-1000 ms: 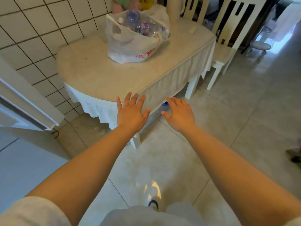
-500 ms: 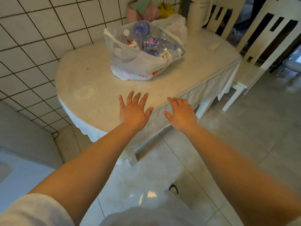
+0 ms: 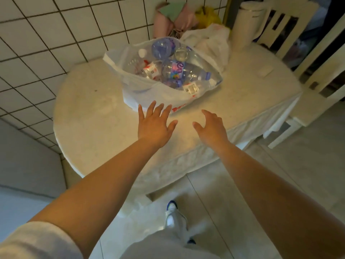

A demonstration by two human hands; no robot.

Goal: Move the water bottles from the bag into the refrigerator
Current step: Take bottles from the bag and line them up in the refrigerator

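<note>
- Right now my left hand hangs over the round table with fingers spread and holding nothing, its fingertips just short of the near wall of the white plastic bag; my right hand is beside it, fingers loosely bent, also empty.
- All the water bottles lie jumbled inside the bag, at the far middle of the table; none is out yet, and no refrigerator shows in this view.
- Since the bottles cross one another at odd angles, I judge that pulling one could drag its neighbours along and tip them over the bag's slack rim.
- If I catch the thin film instead of a bottle, the whole bag could slide toward me, or tear.
- Clear, smooth plastic may be slippery; a loose grip could drop a bottle onto the tiled floor.
- To the far right, a white kettle stands just behind the bag, so a wide sweep of my right arm could knock it.
- Behind the bag a second crumpled bag and some cloth bundles crowd the wall, leaving little room to push things back.
</note>
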